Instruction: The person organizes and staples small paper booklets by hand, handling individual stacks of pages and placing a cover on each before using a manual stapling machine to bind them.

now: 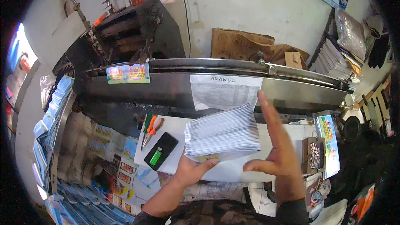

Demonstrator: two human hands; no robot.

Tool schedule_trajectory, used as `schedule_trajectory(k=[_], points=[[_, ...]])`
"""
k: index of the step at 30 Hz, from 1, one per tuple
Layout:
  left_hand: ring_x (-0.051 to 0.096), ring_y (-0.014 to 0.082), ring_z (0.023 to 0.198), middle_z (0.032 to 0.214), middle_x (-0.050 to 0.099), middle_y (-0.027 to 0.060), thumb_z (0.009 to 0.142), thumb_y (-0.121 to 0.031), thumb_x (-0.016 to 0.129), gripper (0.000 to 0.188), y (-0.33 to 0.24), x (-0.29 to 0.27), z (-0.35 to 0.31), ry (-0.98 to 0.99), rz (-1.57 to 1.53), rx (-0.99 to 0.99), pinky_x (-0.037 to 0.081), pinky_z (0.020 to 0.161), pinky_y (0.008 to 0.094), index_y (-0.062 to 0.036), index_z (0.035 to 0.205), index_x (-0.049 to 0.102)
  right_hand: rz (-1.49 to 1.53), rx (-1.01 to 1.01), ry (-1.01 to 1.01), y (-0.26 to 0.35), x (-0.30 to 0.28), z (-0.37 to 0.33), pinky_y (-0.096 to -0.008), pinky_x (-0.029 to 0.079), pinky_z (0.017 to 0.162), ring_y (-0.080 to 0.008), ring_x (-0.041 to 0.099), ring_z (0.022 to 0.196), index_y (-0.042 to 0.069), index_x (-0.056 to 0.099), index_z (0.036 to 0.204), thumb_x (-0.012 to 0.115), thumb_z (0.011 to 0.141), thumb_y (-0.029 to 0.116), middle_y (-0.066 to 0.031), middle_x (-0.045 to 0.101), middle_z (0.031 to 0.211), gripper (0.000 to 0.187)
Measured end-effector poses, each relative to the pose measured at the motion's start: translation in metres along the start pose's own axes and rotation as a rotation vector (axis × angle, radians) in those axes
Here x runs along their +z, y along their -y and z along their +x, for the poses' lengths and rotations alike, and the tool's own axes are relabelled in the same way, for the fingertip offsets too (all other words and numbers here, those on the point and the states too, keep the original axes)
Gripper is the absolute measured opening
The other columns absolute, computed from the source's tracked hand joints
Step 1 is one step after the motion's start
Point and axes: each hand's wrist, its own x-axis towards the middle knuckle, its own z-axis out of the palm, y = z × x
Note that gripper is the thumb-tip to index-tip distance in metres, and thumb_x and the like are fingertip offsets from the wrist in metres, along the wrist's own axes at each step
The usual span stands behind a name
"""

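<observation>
A thick stack of thin white booklets (223, 131), their edges fanned in close layers, stands tilted above the white tabletop (227, 176). My left hand (189, 171) grips it at the lower left corner, with the thumb across the front where a bit of coloured cover shows. To the right of the stack is my right hand (280, 158). It is open, its fingers pointing up and its thumb held apart, and nothing is in it. Left of the stack lie a black phone (167, 143) with a green lighter (155, 157) on it, and pliers with orange handles (154, 126).
Behind the stack runs a long metal machine rail (304, 93), with a printed sheet (225, 89) hanging on it and a colourful booklet (127, 74) at its left. A small wooden box (306, 154) stands at the right beside printed covers (331, 148). Blue booklets (54, 112) line the left.
</observation>
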Motion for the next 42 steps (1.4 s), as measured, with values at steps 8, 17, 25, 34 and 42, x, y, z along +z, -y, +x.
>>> schedule_trajectory(k=[8, 17, 25, 34, 42], points=[[0.049, 0.0186, 0.121, 0.130, 0.050, 0.0127, 0.080, -0.005, 0.078, 0.079, -0.012, -0.001, 0.003, 0.022, 0.014, 0.007, 0.041, 0.103, 0.0355, -0.0001, 0.142, 0.027, -0.490, -0.239, 0.454, 0.058, -0.003, 0.060, -0.0558, 0.026, 0.113, -0.0384, 0.039, 0.137, -0.008, 0.042, 0.137, 0.068, 0.074, 0.068, -0.0266, 0.041, 0.145, 0.102], [0.042, 0.0249, 0.131, 0.140, 0.040, 0.0163, 0.076, -0.006, 0.080, 0.099, -0.006, 0.001, 0.007, 0.065, 0.021, 0.047, 0.036, 0.109, 0.0395, 0.0001, 0.150, 0.014, -0.559, -0.156, 0.660, 0.035, -0.017, 0.078, -0.0547, 0.019, 0.117, -0.0382, 0.032, 0.142, -0.010, 0.033, 0.143, 0.054, 0.079, 0.074, -0.0279, 0.038, 0.147, 0.108], [0.053, 0.0217, 0.119, 0.127, 0.054, 0.0149, 0.074, -0.008, 0.082, 0.081, 0.005, 0.004, 0.007, 0.020, 0.142, 0.005, 0.043, 0.100, 0.0365, 0.0019, 0.139, 0.035, 0.540, 0.110, -0.186, -0.067, -0.026, -0.002, -0.0470, 0.016, 0.119, -0.0321, 0.020, 0.147, 0.000, 0.018, 0.153, 0.069, 0.072, 0.071, -0.0201, 0.019, 0.160, 0.119], [0.059, 0.0226, 0.111, 0.120, 0.064, 0.0099, 0.078, -0.010, 0.080, 0.047, 0.007, -0.011, -0.004, 0.040, 0.423, -0.115, 0.047, 0.096, 0.0378, 0.0004, 0.120, 0.061, 0.714, 0.393, 0.172, -0.077, 0.074, -0.050, -0.0447, 0.018, 0.118, -0.0338, 0.015, 0.148, 0.002, 0.008, 0.155, 0.088, 0.064, 0.036, -0.0221, 0.016, 0.159, 0.125], [0.038, 0.0348, 0.137, 0.148, 0.041, 0.0202, 0.092, -0.046, 0.060, 0.065, 0.023, -0.016, -0.004, -0.011, 0.748, -0.055, 0.026, 0.114, 0.0499, -0.0109, 0.145, 0.044, 0.656, 0.134, 0.101, -0.083, 0.092, -0.052, -0.0451, 0.013, 0.119, -0.0377, 0.009, 0.149, 0.002, -0.003, 0.154, 0.081, 0.073, 0.032, -0.0248, 0.004, 0.160, 0.121]])
